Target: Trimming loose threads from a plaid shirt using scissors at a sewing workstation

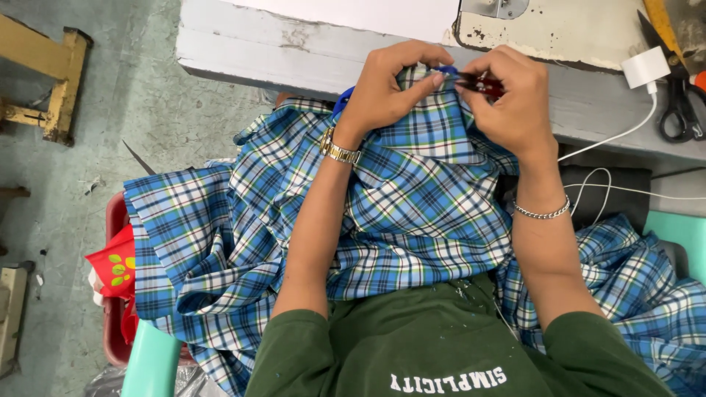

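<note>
Fingers of my left hand (390, 88) pinch closed on the blue plaid fabric (412, 198) at the far table edge (243, 51); my right hand (507, 92) grips a small red tool (482, 86) against the wrinkled cloth.

scissors (680, 88) cut off at right edge | red tool (485, 86) mostly hidden by fingers

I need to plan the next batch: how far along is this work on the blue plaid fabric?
Done: nothing finished shows; the plaid fabric lies bunched across the lap and over the table edge. In hand: the left hand pinches a fold at the edge while the right hand works a small red tool there. Left: cannot tell how much remains. Black scissors lie unused on the table.
</note>
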